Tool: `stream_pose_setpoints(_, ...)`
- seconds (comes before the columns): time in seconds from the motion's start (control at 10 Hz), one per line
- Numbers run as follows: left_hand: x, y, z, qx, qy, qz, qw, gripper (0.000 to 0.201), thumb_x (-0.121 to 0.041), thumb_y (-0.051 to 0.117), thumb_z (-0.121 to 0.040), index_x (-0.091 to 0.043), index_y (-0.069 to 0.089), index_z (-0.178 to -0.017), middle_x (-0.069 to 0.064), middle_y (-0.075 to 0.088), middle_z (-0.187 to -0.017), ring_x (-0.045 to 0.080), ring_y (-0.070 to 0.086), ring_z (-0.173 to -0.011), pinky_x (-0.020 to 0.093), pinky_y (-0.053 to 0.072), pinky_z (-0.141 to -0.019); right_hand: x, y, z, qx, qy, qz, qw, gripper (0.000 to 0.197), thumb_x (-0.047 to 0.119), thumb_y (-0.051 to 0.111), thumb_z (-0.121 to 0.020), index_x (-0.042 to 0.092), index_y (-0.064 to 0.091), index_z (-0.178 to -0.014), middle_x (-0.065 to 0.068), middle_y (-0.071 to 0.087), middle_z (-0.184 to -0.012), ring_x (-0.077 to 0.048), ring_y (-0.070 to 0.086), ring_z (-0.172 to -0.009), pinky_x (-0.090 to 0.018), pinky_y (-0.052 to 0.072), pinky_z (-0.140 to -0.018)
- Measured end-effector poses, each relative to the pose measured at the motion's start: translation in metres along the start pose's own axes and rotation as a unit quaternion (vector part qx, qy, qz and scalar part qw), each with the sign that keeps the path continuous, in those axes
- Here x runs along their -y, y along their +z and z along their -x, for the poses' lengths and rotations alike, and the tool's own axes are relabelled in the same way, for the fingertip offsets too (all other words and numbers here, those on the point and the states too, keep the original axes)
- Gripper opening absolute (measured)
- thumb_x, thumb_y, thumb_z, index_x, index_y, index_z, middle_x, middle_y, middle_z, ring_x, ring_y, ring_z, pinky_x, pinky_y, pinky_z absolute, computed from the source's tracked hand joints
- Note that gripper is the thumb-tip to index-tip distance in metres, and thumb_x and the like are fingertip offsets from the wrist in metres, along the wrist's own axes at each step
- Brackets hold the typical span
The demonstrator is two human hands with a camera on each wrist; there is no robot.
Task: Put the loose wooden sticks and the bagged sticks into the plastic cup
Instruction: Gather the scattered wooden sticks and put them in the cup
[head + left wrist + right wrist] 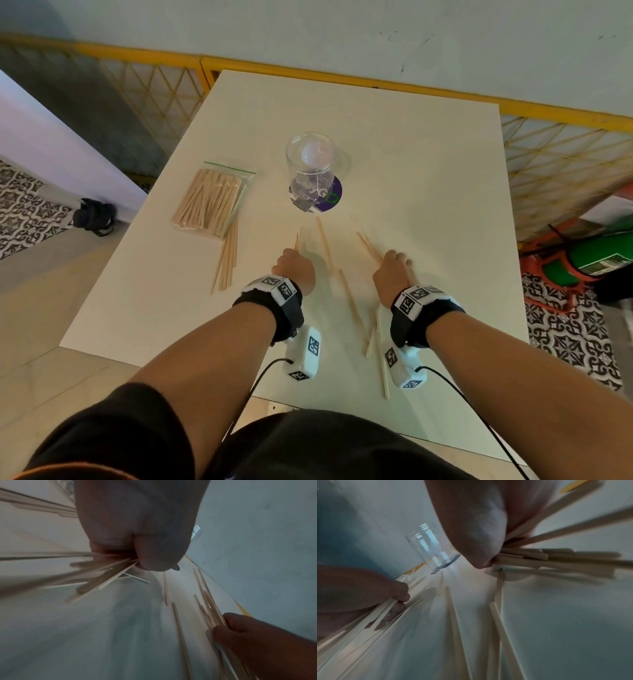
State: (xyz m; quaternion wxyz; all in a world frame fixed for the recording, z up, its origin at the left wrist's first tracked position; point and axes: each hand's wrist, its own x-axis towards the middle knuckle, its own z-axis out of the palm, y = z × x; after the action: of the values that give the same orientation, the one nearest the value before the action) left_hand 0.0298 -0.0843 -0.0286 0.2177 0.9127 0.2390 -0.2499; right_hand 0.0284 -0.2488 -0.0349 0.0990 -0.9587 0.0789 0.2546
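A clear plastic cup (310, 161) stands upright on a purple coaster (334, 198) in the middle of the white table (428, 164). Left of it lies a zip bag of wooden sticks (212, 200), with several loose sticks (227, 260) poking out below it. My left hand (294, 267) grips a bunch of sticks (96, 572) near the table's middle. To its right, my right hand (392, 270) grips another bunch (556, 561). More loose sticks (351, 298) lie between and below the hands.
The table's near edge is just under my wrists. A yellow lattice fence (561, 154) runs behind and right of the table. A green cylinder on an orange stand (589, 260) sits on the floor at right, a dark object (94, 216) at left.
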Motion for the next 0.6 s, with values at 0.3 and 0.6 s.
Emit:
stream_pose_setpoints(0.3, 0.011, -0.014, -0.008, -0.021, 0.046, 0.239, 0.97, 0.041, -0.007, 0.036, -0.104, 0.011, 0.034, -0.141, 0.029, 0.059, -0.125, 0.041, 0.062, -0.111, 0.048, 0.051, -0.1, 0.013, -0.034, 0.006, -0.009, -0.028, -0.1, 0.995, 0.018, 0.008, 0.035, -0.097, 0.008, 0.052, -0.104, -0.003, 0.049, -0.092, -0.019, 0.044, -0.075, -0.034, 0.042, -0.089)
stream_pose_setpoints(0.6, 0.007, -0.03, -0.004, -0.091, 0.131, 0.36, 0.919, 0.018, -0.022, 0.035, -0.106, -0.006, 0.043, -0.105, 0.0, 0.049, -0.079, 0.027, 0.046, -0.075, 0.036, 0.041, -0.067, -0.002, -0.063, 0.01, -0.131, -0.101, -0.314, 0.935, 0.03, 0.035, 0.04, -0.099, 0.005, 0.044, -0.094, -0.01, 0.054, -0.084, -0.027, 0.05, -0.076, -0.034, 0.038, -0.068)
